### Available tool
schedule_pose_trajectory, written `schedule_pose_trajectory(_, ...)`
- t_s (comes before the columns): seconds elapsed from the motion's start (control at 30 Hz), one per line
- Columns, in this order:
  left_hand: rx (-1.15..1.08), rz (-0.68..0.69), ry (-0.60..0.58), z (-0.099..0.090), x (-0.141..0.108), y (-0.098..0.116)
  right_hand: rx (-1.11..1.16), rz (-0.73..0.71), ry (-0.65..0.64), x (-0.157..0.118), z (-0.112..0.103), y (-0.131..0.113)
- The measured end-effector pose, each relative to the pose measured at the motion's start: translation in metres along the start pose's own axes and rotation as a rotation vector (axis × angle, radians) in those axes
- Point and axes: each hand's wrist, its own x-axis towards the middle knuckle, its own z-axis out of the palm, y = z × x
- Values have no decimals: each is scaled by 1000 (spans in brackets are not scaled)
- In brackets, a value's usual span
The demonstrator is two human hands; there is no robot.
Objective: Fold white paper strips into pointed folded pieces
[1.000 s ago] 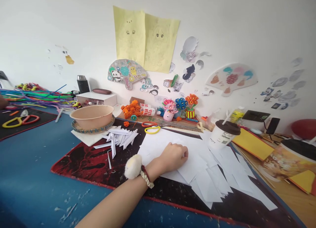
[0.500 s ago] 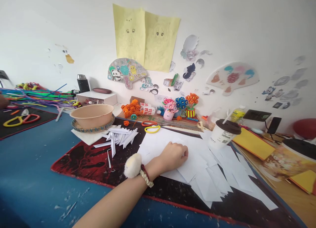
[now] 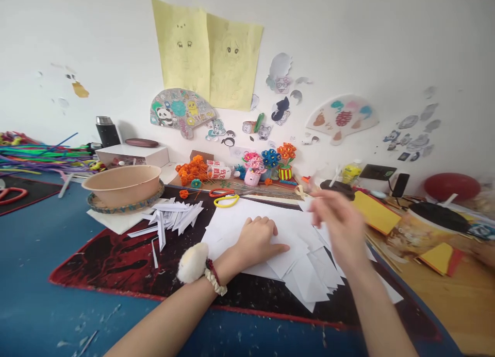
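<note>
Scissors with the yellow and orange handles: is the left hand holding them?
No, the left hand rests on the white paper, and the scissors lie beyond it.

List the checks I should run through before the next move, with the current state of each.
1. Left hand resting on the white paper: ok.
2. Right hand grip empty: cannot tell; it is raised and blurred.
3. Right hand clear of the dark-lidded cup: cannot tell; they overlap in this view.
4. Folded strips apart from the white paper: ok; they are piled to its left.
5. White paper squared up: not ok; pieces fan out toward the right.
6. Red-and-yellow-handled scissors clear of the left hand: ok; they lie beyond it.
</note>
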Motion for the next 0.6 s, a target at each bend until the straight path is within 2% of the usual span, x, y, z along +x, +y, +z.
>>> schedule_pose_trajectory(0.13, -4, -8, -30, 0, -1, 2, -54, 173, -324, 22, 27, 27)
schedule_pose_trajectory(0.23, -14, -11, -59, -1, 0, 4, -41, 221, -414, 42, 42, 41)
schedule_pose_trajectory(0.4, -29, -56, -42, -2, -1, 8, 26, 257, -454, 66, 54, 54)
schedule_pose_trajectory(0.6, -70, -89, -101, 1, 5, 10, 91, 304, -376, 63, 54, 78)
